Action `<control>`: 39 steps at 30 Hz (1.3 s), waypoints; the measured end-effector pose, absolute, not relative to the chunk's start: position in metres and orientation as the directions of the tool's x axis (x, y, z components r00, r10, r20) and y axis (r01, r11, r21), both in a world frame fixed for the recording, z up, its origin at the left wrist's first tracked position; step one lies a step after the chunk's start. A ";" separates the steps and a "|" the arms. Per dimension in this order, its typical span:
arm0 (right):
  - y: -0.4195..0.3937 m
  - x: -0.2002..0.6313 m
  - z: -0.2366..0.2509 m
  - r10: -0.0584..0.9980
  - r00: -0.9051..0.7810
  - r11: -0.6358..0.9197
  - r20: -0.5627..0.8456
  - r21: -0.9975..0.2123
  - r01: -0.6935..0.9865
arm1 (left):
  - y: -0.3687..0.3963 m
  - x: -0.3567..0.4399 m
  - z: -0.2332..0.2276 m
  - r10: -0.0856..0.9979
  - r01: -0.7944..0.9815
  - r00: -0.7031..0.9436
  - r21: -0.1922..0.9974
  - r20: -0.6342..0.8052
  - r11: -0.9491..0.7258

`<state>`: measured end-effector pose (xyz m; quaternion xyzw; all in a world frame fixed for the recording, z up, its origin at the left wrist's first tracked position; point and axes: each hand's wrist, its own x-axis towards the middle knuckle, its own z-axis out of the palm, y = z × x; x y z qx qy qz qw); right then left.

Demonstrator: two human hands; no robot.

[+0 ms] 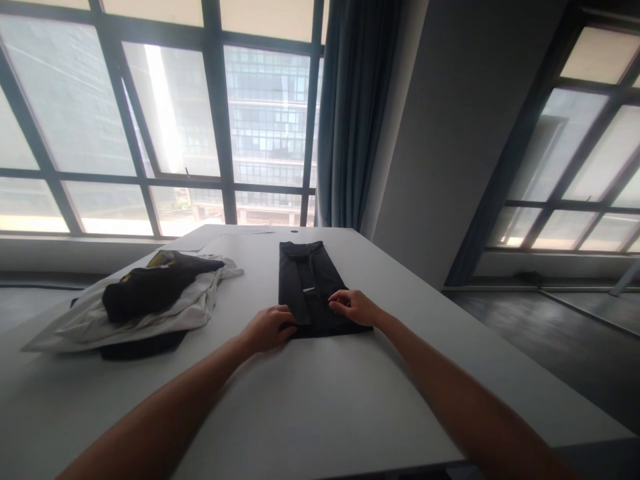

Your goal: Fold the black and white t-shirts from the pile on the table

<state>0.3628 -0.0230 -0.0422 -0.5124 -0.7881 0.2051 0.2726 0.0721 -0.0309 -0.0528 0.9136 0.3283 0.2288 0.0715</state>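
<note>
A folded black garment point(293, 283) lies lengthwise on the white table point(320, 407). Strips of its cloth are turned in along the middle, and a small pale mark shows between them. At its near left corner my left hand point(270, 328) has its thumb and fingers closed on the edge of the cloth. My right hand point(356, 307) is over the garment's right side, fingers loosely bent, with a gap to the thumb and no cloth visibly gripped. Whether its fingertips touch the fabric I cannot tell.
To the left lies a loose heap of clothes: a whitish garment point(195, 313) with a black one point(150, 290) on top, and dark cloth point(145, 345) beneath. Past the table's far edge are large windows point(267, 120) and a blue-grey curtain point(347, 127). A dark wall point(450, 133) rises on the right.
</note>
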 end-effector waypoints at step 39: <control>-0.019 0.409 -0.031 0.863 -0.505 0.324 0.009 -0.777 0.540 | -0.019 0.030 -0.028 0.725 0.503 0.667 0.616 0.169 -0.606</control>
